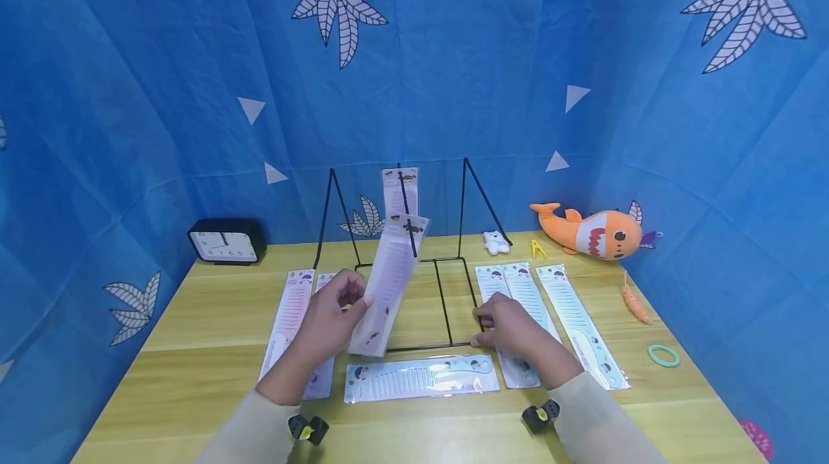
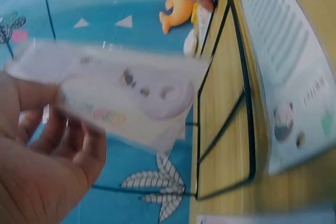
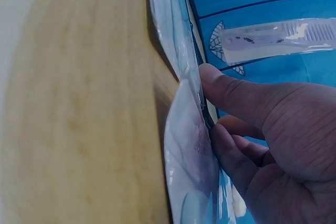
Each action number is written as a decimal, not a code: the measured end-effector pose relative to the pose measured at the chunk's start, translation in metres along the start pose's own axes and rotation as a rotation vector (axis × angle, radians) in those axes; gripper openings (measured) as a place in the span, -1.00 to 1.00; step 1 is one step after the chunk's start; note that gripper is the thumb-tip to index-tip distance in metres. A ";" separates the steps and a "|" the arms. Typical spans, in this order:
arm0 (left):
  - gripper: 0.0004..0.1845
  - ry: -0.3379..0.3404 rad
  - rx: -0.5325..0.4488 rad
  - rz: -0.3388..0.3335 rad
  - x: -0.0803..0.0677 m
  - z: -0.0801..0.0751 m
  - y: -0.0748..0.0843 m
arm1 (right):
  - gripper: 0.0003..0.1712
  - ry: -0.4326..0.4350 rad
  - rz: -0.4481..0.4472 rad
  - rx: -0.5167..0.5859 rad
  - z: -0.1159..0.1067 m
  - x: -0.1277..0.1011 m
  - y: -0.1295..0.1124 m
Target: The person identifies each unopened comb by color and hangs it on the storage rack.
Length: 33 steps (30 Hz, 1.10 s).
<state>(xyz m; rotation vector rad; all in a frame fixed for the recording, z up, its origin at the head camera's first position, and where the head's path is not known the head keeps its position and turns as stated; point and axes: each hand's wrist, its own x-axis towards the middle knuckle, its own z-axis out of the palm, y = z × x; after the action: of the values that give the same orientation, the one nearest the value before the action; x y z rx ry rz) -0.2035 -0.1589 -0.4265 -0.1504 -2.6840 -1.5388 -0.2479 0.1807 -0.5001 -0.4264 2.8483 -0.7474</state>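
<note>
Left hand (image 1: 337, 316) grips comb pack (image 1: 388, 284) | right hand (image 1: 512, 327) perhaps steadying rack (image 1: 447, 306)

Comb packs (image 1: 527, 306) flank the wire rack (image 1: 414, 262).

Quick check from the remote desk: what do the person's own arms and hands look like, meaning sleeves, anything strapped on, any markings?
Both hands are bare: the left hand and the right hand show no gloves and no rings. Both forearms wear long, plain cream sleeves, the left sleeve and the right sleeve, ending at the wrist. Under each wrist sits a small black device with a yellow-green spot, left and right. No cables or printed markings are visible.
</note>
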 end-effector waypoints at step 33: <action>-0.83 0.139 -0.206 -0.191 0.103 0.047 0.006 | -0.26 -0.003 0.006 0.024 0.000 0.002 0.002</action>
<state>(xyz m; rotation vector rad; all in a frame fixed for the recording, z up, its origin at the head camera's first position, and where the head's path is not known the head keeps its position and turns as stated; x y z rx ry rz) -0.3048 -0.1083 -0.4361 0.2055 -2.4913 -1.8045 -0.2499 0.1819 -0.5015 -0.4153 2.8331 -0.7788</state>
